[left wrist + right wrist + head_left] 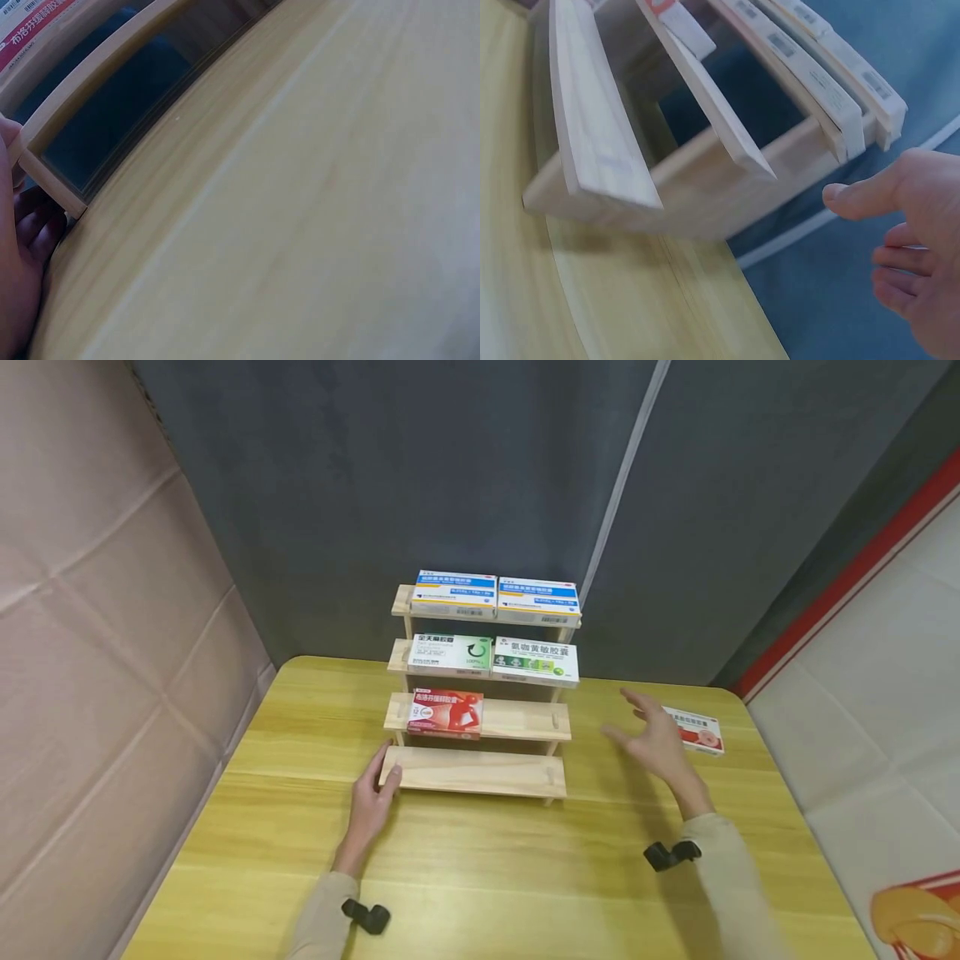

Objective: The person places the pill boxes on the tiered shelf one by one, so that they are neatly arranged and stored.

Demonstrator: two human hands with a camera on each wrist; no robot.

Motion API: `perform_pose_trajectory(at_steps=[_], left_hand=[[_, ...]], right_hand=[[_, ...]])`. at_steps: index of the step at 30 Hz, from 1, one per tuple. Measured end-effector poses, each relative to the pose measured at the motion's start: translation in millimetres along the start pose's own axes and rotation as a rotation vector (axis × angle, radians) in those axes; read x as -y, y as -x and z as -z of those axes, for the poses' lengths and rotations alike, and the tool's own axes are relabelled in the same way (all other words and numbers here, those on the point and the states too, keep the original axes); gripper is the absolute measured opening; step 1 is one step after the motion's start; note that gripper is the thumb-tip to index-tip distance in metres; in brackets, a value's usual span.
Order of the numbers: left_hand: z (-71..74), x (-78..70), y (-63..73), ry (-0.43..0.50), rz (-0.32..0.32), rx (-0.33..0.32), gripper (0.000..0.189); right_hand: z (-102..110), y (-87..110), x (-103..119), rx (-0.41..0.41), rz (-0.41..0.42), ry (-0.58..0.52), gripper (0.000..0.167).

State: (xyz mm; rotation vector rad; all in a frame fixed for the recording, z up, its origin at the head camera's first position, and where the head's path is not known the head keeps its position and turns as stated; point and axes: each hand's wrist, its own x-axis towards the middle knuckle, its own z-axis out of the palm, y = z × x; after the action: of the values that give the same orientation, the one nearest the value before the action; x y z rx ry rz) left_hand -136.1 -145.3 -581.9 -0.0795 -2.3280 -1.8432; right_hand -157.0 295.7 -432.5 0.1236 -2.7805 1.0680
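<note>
My left hand [369,806] grips the left end of the lowest step of a wooden stepped rack [472,770], thumb on top. In the left wrist view its fingers [41,225] curl behind the rack's leg. Right of the rack, my right hand [662,750] holds nothing, fingers spread loosely. It partly covers a white and red medicine box [699,732] lying on the table. On the rack, a red medicine box [446,713] lies at the left of the second step from the bottom. Above it sit a green-and-white box [450,654] and a white capsule box [536,661].
Two blue-and-white medicine boxes [454,592] lie side by side on the top step. The rack stands on a yellow wood-grain table [480,868]. Behind rises a dark grey panel [390,468], with a pale padded wall [112,635] on the left and a white, red-edged panel [885,693] at right.
</note>
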Motion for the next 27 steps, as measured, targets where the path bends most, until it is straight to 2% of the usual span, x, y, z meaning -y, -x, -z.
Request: perform_pose_trajectory(at_steps=[9, 19, 27], left_hand=[[0.9, 1.4, -0.8, -0.017, -0.004, 0.008, 0.055], [0.4, 0.1, -0.4, 0.013, 0.011, 0.000, 0.055], [-0.1, 1.5, -0.4, 0.013, 0.008, 0.003, 0.056]], right_hand=[[24, 0.9, -24, 0.013, -0.043, 0.026, 0.086], [34, -5.2, -64, 0.028, -0.103, 0.052, 0.098], [42, -10.4, -86, 0.027, -0.103, 0.035, 0.108]])
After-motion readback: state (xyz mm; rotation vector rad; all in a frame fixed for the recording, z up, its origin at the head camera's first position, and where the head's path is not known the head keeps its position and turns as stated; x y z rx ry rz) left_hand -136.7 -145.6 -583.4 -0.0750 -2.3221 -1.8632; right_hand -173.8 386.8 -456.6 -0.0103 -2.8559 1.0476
